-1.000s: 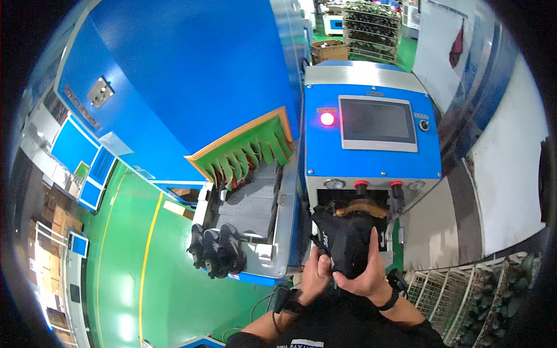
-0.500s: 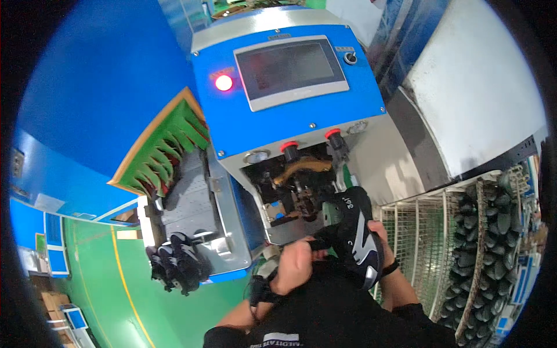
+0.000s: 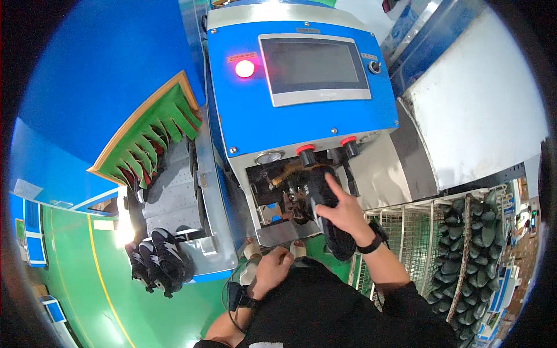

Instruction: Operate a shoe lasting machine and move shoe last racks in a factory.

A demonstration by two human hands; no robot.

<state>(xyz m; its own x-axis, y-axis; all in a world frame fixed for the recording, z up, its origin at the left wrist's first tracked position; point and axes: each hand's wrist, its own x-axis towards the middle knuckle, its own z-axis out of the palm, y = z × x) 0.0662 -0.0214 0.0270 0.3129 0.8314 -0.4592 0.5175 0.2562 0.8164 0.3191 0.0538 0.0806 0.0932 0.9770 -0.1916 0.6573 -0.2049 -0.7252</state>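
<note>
Head view looks down on the right hand [image 3: 343, 213], which is wrapped around a black shoe [image 3: 325, 209]. Its grip is closed on the shoe's side, the index finger stretched up along the upper and the other fingers curled round the body. The shoe stands almost on end, toe up inside the dark opening [image 3: 284, 194] at the foot of the blue machine [image 3: 255, 116], heel hanging below the hand over the wire rack [image 3: 400, 232]. The right forearm rises from the lower edge in a black sleeve, with a black wristband [image 3: 371, 243] at the wrist, and the wrist bends in toward the machine.

The left hand [image 3: 272, 268] sits lower, just before the machine's grey front plate [image 3: 284, 232]. Its fingers are curled in loosely toward the palm; whether anything lies inside that grip cannot be told. A black watch [image 3: 241, 298] is on this wrist, and the forearm comes up from the lower edge near the body.

Above the opening sit two red knobs [image 3: 306, 152] and a round gauge [image 3: 270, 156]. Higher up are a grey screen [image 3: 313, 66] and a lit red lamp [image 3: 245, 68]. To the left, a grey conveyor [image 3: 168, 200] runs out from under green flaps [image 3: 154, 139], and more black shoes [image 3: 154, 261] lie at its near end. Dark shoe soles [image 3: 470, 243] hang stacked on the rack at the right.
</note>
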